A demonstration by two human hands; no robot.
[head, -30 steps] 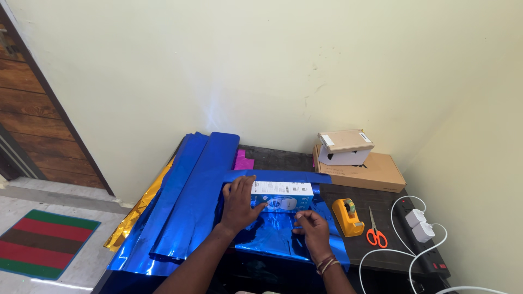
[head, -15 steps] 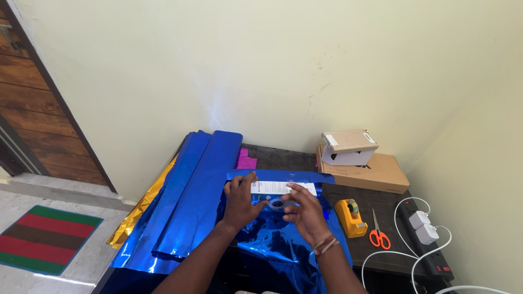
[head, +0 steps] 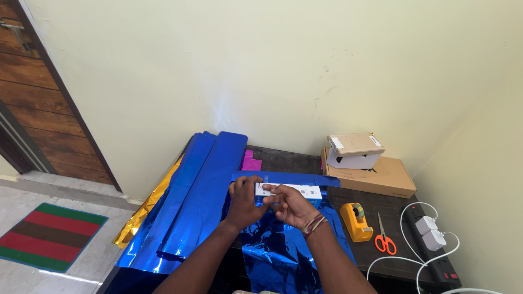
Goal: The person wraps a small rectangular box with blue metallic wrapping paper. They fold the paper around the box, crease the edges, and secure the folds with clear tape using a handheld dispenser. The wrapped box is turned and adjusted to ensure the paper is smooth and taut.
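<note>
Head view
Left hand: left hand (head: 243,202), centre of the frame, lies fingers spread on the blue foil wrap (head: 283,239) at the left end of the white box (head: 291,191); thumb and forefinger reach to the box's top edge, where a bit of clear tape seems to sit, too small to be sure.
Right hand: right hand (head: 291,204), just right of the left, fingers curled and pressed on the front of the box; whether they pinch anything I cannot tell.
Box: long, white and blue, lying flat at frame centre, partly covered by the foil, with a blue flap folded over its far edge.
Foil sheets: long blue foil sheets (head: 196,185) lie left of the hands, a gold foil sheet (head: 143,211) under them at lower left, a pink scrap (head: 250,162) behind.
Table: dark table (head: 289,159), bare strip at the far edge.
Right side: yellow tape dispenser (head: 356,220), orange scissors (head: 383,237), power strip (head: 436,256) with white plugs and cables.
Upper right: small tan box (head: 355,146) stacked on a flat cardboard box (head: 376,177).
Lower left: striped floor mat (head: 46,235).
</note>
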